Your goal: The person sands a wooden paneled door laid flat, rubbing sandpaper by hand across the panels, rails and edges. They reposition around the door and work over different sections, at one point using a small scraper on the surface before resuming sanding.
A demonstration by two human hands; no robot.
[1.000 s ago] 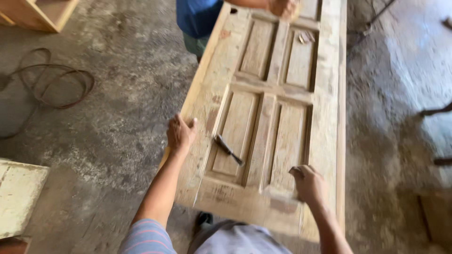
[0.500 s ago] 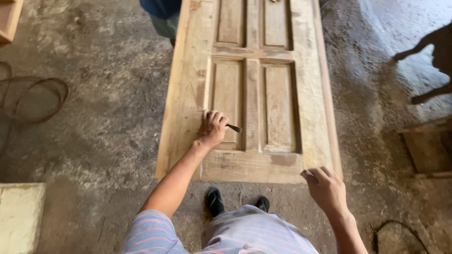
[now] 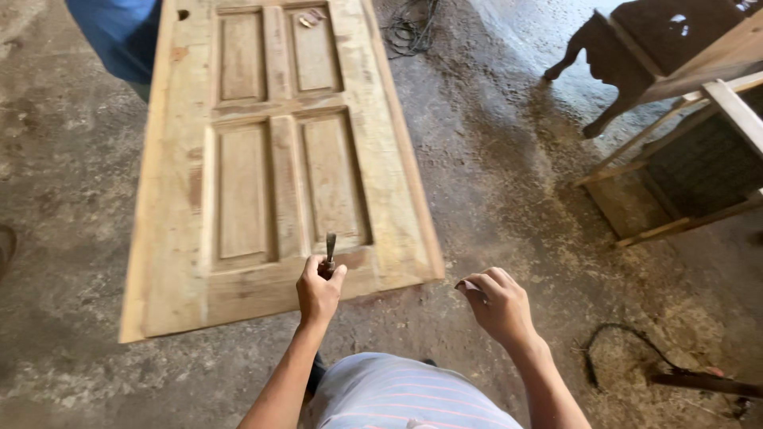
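Two hands hover near us: our left hand [image 3: 319, 292] grips a chisel [image 3: 329, 251] upright, clear of the door [image 3: 238, 302] ahead, while our right hand [image 3: 497, 303] curls loosely, empty.

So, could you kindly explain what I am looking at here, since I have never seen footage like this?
No machine is involved: a person wears a camera on the head, so the one view looks down along that person's own arms. The left hand is closed around a slim, dark-bladed tool, perhaps a chisel, pointing away from the body. The right hand is loosely curled and holds nothing that I can see. In front lies a bare panelled wooden door, flat and seemingly close to the dusty concrete floor. At its far end stands another person in blue clothing. On the right are dark carved furniture and a wooden frame; a black cable curls by the right arm.
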